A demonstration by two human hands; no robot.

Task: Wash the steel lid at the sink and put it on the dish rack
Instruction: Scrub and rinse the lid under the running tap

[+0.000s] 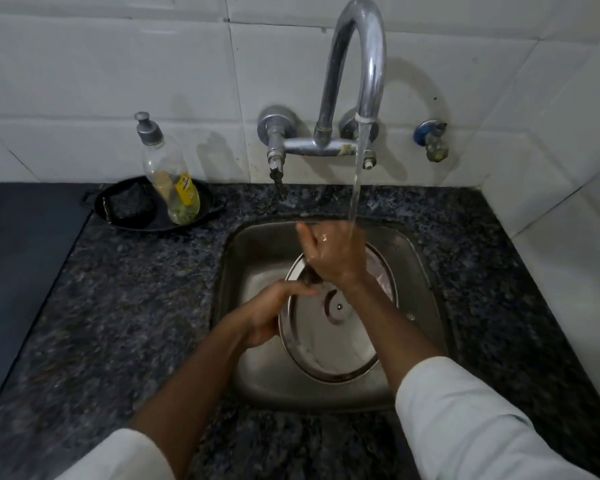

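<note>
The steel lid (pixel 340 327) is being gripped at its rim by the left hand (pixel 274 313) in the sink (pixel 257 244); the right hand (pixel 333 254), loosely curled, is being rinsed empty. Wetness is risking a slip.

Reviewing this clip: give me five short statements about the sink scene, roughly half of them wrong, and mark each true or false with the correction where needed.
1. Water is running from the faucet. True.
2. The steel lid already sits on a dish rack. False: it is held in the sink, and no rack is in view.
3. The left hand grips the lid's left rim. True.
4. The right hand is resting on the countertop. False: it is over the lid's upper part, beside the water stream.
5. The soap bottle lies inside the sink. False: it stands in a black dish on the countertop, left of the faucet.
</note>
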